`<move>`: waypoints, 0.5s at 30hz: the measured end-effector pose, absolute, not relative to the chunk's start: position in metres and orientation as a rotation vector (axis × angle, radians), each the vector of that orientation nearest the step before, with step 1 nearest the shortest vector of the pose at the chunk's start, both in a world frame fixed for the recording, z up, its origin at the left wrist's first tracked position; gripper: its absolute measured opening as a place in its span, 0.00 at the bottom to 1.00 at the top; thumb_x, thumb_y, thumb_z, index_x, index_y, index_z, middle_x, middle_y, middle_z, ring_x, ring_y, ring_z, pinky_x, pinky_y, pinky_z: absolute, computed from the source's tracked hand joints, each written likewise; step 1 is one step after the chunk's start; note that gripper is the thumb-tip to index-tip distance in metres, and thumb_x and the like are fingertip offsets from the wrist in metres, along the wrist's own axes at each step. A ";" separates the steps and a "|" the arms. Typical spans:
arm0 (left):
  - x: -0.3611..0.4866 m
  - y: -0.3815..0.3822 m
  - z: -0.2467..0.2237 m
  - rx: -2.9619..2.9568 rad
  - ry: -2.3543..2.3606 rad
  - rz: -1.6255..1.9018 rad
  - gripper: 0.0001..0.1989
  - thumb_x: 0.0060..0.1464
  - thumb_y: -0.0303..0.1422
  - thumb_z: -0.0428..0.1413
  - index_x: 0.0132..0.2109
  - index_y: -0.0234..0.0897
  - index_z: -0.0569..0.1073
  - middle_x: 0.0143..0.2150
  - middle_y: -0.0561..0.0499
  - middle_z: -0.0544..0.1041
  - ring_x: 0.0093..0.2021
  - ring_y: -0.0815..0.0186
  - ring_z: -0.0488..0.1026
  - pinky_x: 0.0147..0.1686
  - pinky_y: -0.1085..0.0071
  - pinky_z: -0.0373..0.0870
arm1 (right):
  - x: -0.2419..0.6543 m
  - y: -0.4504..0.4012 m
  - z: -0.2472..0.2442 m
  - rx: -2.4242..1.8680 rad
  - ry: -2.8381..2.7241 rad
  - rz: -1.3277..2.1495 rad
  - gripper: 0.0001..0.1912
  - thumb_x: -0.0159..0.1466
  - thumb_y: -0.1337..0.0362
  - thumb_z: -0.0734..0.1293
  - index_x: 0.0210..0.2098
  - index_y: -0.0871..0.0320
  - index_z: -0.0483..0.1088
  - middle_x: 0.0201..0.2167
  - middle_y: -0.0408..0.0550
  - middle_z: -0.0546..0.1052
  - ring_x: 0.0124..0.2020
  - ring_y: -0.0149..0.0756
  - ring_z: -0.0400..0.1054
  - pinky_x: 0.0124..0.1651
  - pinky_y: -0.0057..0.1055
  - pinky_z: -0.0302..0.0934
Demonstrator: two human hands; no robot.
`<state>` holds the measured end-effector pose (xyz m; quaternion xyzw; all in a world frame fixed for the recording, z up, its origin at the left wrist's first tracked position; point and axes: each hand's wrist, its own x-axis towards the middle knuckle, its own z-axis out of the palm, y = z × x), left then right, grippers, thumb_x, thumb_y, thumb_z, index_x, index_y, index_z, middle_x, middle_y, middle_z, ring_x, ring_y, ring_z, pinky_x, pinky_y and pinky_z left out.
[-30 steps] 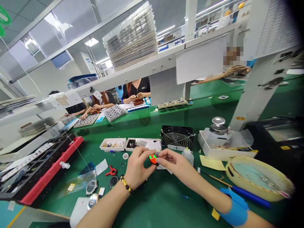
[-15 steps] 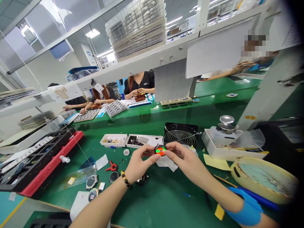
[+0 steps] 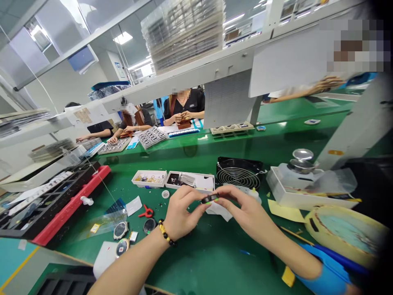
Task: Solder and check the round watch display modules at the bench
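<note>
Between my two hands I hold a small round black watch case (image 3: 210,198), tilted nearly edge-on, with a bit of green showing along its lower rim. My left hand (image 3: 183,209) pinches its left side between thumb and fingers. From the other side, my right hand (image 3: 238,205) grips it the same way. A white cloth or tissue (image 3: 219,211) lies on the green mat just below the fingers. Left of my left wrist are a dark round watch (image 3: 150,225), a red clamp (image 3: 146,211) and a silver-rimmed watch (image 3: 120,230).
Behind my hands stand a white parts box (image 3: 149,178), a second box (image 3: 199,184) and a black fan (image 3: 238,174). On the right are a white tray (image 3: 291,196) with a dispenser bottle and a yellowish dish (image 3: 319,241). A red-edged black rack (image 3: 73,205) stands left. Co-workers sit opposite.
The watch case has turned from showing its orange and green face to nearly edge-on. Both hands keep hold of it. The whole view has shifted slightly.
</note>
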<state>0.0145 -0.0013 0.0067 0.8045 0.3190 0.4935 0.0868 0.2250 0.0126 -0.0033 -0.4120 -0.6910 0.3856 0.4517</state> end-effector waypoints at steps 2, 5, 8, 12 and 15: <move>0.014 -0.002 0.007 2.405 0.921 1.491 0.04 0.63 0.30 0.63 0.46 0.37 0.79 0.39 0.46 0.81 0.40 0.62 0.76 0.41 0.67 0.71 | 0.226 0.012 -0.003 -1.009 -1.708 0.938 0.13 0.68 0.49 0.67 0.43 0.49 0.76 0.43 0.46 0.79 0.46 0.46 0.72 0.50 0.41 0.65; 0.015 -0.002 0.008 2.368 0.921 1.480 0.03 0.63 0.30 0.63 0.44 0.37 0.78 0.39 0.47 0.81 0.40 0.62 0.76 0.41 0.67 0.71 | 0.227 0.011 -0.004 -1.007 -1.699 0.930 0.13 0.68 0.48 0.68 0.43 0.49 0.77 0.43 0.46 0.79 0.46 0.45 0.72 0.50 0.40 0.66; 0.016 -0.001 0.008 2.226 0.987 1.394 0.04 0.63 0.32 0.64 0.41 0.36 0.77 0.37 0.49 0.79 0.38 0.63 0.75 0.41 0.69 0.72 | 0.226 0.011 -0.007 -1.019 -1.664 0.964 0.16 0.67 0.46 0.68 0.42 0.51 0.75 0.41 0.47 0.78 0.43 0.44 0.72 0.47 0.39 0.68; 0.016 0.001 0.006 2.016 1.040 1.309 0.13 0.62 0.33 0.65 0.52 0.37 0.75 0.38 0.51 0.78 0.38 0.65 0.77 0.42 0.70 0.75 | 0.225 0.011 -0.013 -1.040 -1.630 1.036 0.20 0.66 0.42 0.68 0.43 0.52 0.72 0.41 0.48 0.77 0.43 0.44 0.72 0.47 0.40 0.69; 0.016 0.001 0.007 2.156 1.027 1.265 0.22 0.64 0.34 0.63 0.63 0.40 0.71 0.39 0.50 0.78 0.38 0.64 0.76 0.45 0.68 0.75 | 0.224 0.012 -0.014 -1.028 -1.632 1.073 0.21 0.67 0.41 0.68 0.43 0.53 0.72 0.42 0.49 0.77 0.44 0.45 0.73 0.50 0.41 0.69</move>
